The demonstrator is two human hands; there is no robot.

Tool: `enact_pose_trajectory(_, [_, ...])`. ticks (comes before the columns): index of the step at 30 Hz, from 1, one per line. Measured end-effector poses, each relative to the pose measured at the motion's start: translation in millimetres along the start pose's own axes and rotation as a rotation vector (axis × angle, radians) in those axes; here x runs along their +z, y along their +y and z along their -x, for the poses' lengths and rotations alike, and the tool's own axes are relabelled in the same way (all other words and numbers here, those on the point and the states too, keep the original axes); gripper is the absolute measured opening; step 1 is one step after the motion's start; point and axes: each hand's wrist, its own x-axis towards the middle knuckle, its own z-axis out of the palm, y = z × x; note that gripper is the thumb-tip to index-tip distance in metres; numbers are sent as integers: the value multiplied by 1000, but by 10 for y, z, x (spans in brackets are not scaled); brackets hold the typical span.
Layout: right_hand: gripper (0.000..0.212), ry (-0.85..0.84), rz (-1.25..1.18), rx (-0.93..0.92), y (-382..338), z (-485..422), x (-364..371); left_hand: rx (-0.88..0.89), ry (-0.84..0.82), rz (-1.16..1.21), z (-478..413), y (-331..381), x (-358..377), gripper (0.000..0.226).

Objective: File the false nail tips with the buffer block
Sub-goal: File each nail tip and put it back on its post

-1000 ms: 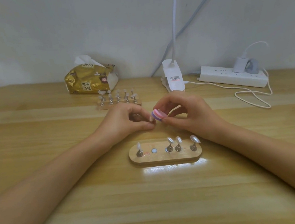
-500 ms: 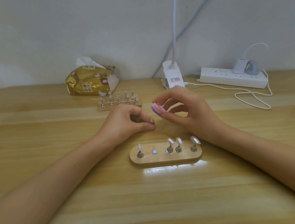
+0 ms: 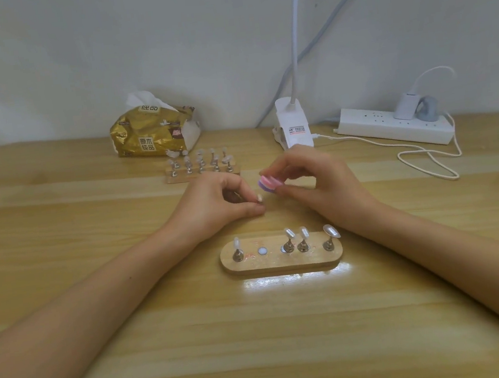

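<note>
Two pinches: left hand (image 3: pixel 216 205) pinches nail tip (image 3: pixel 259 198); right hand (image 3: pixel 319 184) pinches buffer block (image 3: pixel 268 183) just beside.

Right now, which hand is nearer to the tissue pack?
Left. The left hand, pinching a nail tip, is in front of the tissue pack, slightly to its right; the right hand, holding the buffer block, is farther right, nearer the lamp clip.
</note>
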Motion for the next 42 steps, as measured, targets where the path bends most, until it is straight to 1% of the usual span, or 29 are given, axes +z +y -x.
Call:
enact_pose_trajectory(2, [8, -31, 18, -54, -36, 3, 14, 5, -9, 1, 0, -1, -6, 14])
enact_pose_trajectory(4, [7, -78, 26, -30, -40, -1, 19, 9, -11, -8, -1, -2, -2, 13])
enact_pose_trajectory(6, [9, -42, 22, -13, -24, -8, 1, 9, -4, -12, 1, -1, 0, 13])
enact_pose_trajectory(7, [9, -28, 38, -50, -30, -8, -2, 10, -10, -13, 3, 2, -1, 12])
enact_pose_trajectory(9, [9, -60, 88, -121, -39, -8, 17, 13, -25, -15, 6, 8, -2, 12])
enact_pose_trajectory(12, [8, -58, 89, -73, -18, -13, 12, 4, -19, -5, -2, 11, 5, 12])
enact_pose_trajectory(15, [14, -72, 162, -184, -10, -9, 13, 2, -30, 4, 1, 16, -2, 13])
enact_pose_trajectory(19, [16, -39, 147, -154, -22, -14, 0, -6, -20, -11, -9, 7, 5, 13])
enact_pose_trajectory(21, [16, -51, 188, -245, -25, -1, 18, -11, -24, -9, -7, 10, 4, 13])
enact_pose_trajectory(22, [16, -53, 196, -252, -20, -2, 24, -13, -24, -12, -7, 12, 4, 14])
enact_pose_trajectory(25, [13, -29, 155, -149, -12, -18, -10, -17, -18, -5, -7, 13, 3, 14])
enact_pose_trajectory(28, [14, -50, 172, -219, -11, -1, 3, -15, -20, -11, 6, 24, 5, 16])
enact_pose_trajectory(31, [13, -45, 90, -97, -26, -14, -22, -22, -10, -8, 3, 19, 13, 14])
enact_pose_trajectory(34, [18, -51, 143, -171, -28, -7, -1, -32, -12, -6, 9, 21, 23, 17])
enact_pose_trajectory(37, [20, -56, 77, -77, -42, -18, -21, -41, 4, -6, 4, 26, 32, 15])
enact_pose_trajectory(40, [20, -41, 130, -151, -40, -4, -1, -46, -2, -19, 11, 32, 34, 17])
enact_pose_trajectory(42, [18, -47, 98, -108, -56, -13, 0, -49, 7, -17, 10, 31, 35, 16])
